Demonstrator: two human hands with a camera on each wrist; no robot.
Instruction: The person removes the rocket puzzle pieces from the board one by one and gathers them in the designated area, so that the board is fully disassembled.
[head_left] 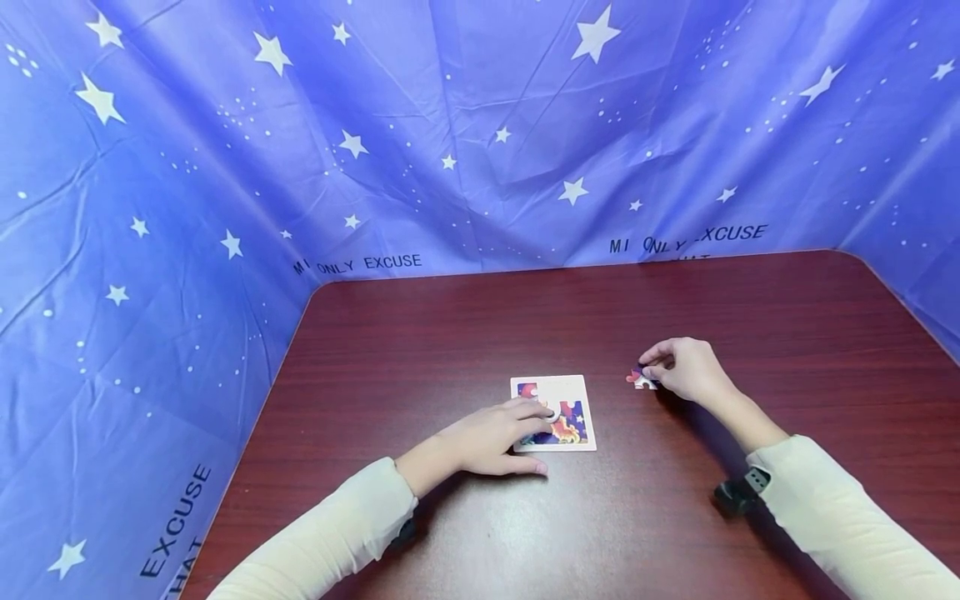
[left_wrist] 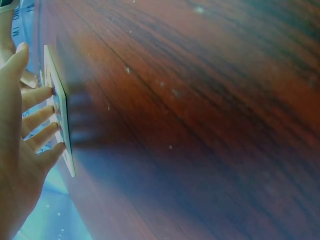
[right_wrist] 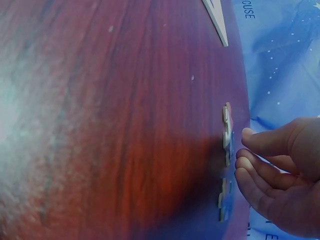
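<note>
My left hand (head_left: 491,437) lies with spread, nearly straight fingers on a small square jigsaw board (head_left: 590,427) with a white border. Beside the fingers, the board shows a colourful picture and a bare pale area toward its upper right. To the right of the board, my right hand (head_left: 693,371) is over a red, white and dark blue puzzle piece (head_left: 640,381), thumb and fingers bent. In the right wrist view two puzzle pieces lie flat, a nearer-to-board one (right_wrist: 227,131) and another (right_wrist: 225,202). The thumb and fingertips are slightly apart there, with nothing visible between them.
A dark red wood-grain table (head_left: 420,333) carries everything. Blue cloth (head_left: 465,100) with white stars hangs behind and at the sides of it. A black wrist device (head_left: 738,492) is at the right sleeve's cuff.
</note>
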